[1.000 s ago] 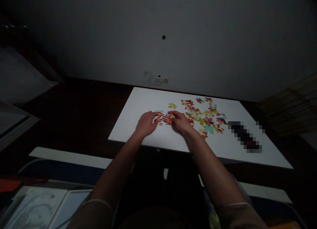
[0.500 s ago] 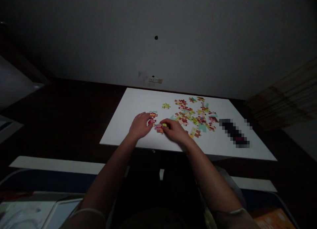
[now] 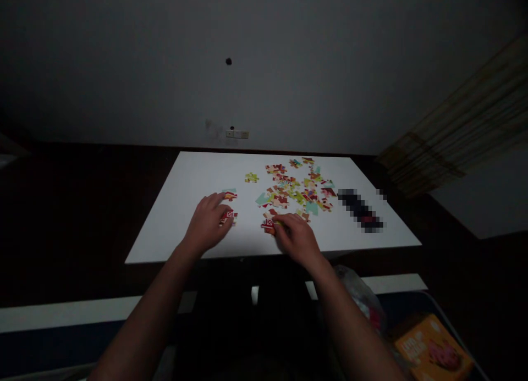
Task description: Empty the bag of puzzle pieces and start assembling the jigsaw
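Observation:
On the white table point(image 3: 165, 205), my left hand point(image 3: 208, 220) curls round a red jigsaw puzzle piece point(image 3: 229, 215) with a white crossed square, thumb on its near side. My left fingertips touch a red, yellow and pale blue piece point(image 3: 229, 194) just beyond. My right hand point(image 3: 297, 235) pinches another red puzzle piece point(image 3: 269, 224), partly hidden under its fingers, close to the table's front edge. A gap of bare table separates the two hands. Past my right hand lies a loose spread of many-coloured puzzle pieces point(image 3: 284, 191).
A single yellow-green piece point(image 3: 251, 177) lies apart at the back. A dark pixelated object point(image 3: 361, 210) is on the table's right. An orange box point(image 3: 433, 348) and a clear plastic bag point(image 3: 358, 293) sit lower right. Behind the table stands a wall with sockets point(image 3: 237, 134).
My hands have moved apart, and the red piece in my right hand is now farther from the red piece at my left. The camera view has turned to the right.

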A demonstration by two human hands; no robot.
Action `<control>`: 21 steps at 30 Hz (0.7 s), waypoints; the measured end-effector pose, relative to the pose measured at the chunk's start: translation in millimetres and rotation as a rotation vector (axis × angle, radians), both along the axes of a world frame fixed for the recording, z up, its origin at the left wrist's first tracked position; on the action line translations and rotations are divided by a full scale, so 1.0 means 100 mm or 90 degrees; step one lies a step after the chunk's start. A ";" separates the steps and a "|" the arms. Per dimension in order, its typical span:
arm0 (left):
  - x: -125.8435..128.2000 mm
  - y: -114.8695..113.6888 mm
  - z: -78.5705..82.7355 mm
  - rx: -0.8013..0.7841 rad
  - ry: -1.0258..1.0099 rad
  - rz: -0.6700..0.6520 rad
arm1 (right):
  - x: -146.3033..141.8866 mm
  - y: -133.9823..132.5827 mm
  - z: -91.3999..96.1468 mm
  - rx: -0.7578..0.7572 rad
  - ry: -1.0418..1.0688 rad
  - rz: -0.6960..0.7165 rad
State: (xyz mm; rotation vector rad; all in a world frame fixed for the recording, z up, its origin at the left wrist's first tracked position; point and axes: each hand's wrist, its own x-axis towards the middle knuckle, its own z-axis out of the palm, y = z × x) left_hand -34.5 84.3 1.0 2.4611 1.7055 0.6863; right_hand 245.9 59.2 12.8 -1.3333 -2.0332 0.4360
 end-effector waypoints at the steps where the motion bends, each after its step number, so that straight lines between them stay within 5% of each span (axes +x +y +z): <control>1: 0.05 -0.05 -0.01 -0.007 0.010 -0.008 | 0.08 0.00 -0.01 0.000 0.009 -0.024; 9: 0.70 -0.39 -0.15 -0.069 0.105 -0.019 | 0.68 0.26 -0.07 -0.034 0.058 -0.227; 15: 1.09 -0.25 -0.19 -0.059 0.086 0.017 | 0.79 0.47 -0.17 -0.008 -0.010 -0.186; 21: 1.18 -0.16 -0.14 -0.081 0.031 0.008 | 0.88 0.45 -0.21 0.047 0.115 -0.197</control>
